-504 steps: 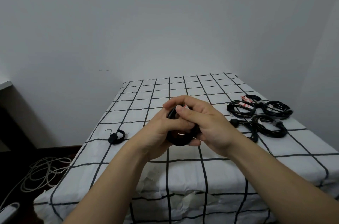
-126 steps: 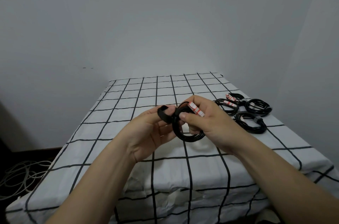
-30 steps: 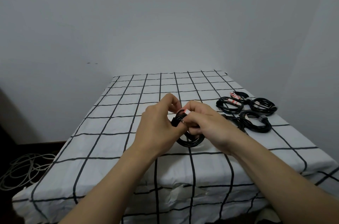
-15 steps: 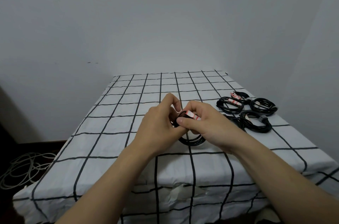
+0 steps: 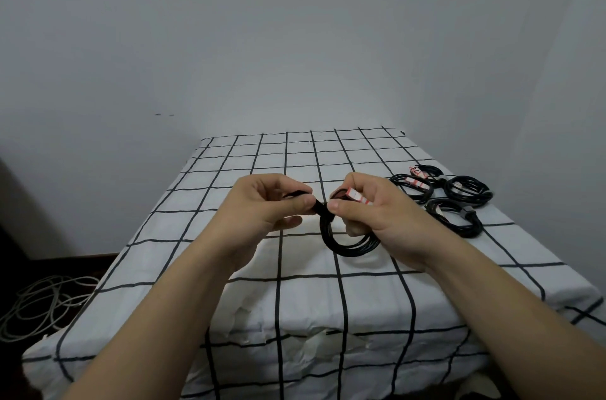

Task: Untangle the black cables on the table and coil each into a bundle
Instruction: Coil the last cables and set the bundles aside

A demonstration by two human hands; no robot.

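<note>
A: Report hand status.
B: My left hand (image 5: 262, 206) pinches the black strap (image 5: 319, 208) with thumb and forefinger; the fingers (image 5: 337, 204) of my right hand (image 5: 377, 212) curl round the coiled cable (image 5: 347, 244) (red-and-white label (image 5: 359, 198) on top).
A: Location?
B: Coil held above the bench (image 5: 295, 294); finished bundles (image 5: 455, 199) lie right of the coil.

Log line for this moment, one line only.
left hand pinches strap | right hand holds coiled cable | finished bundles on table

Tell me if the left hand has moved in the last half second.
Yes. Against the checked tablecloth, the left hand has drawn leftward, pinching the strap, away from the right hand gripping the coiled cable.
</note>
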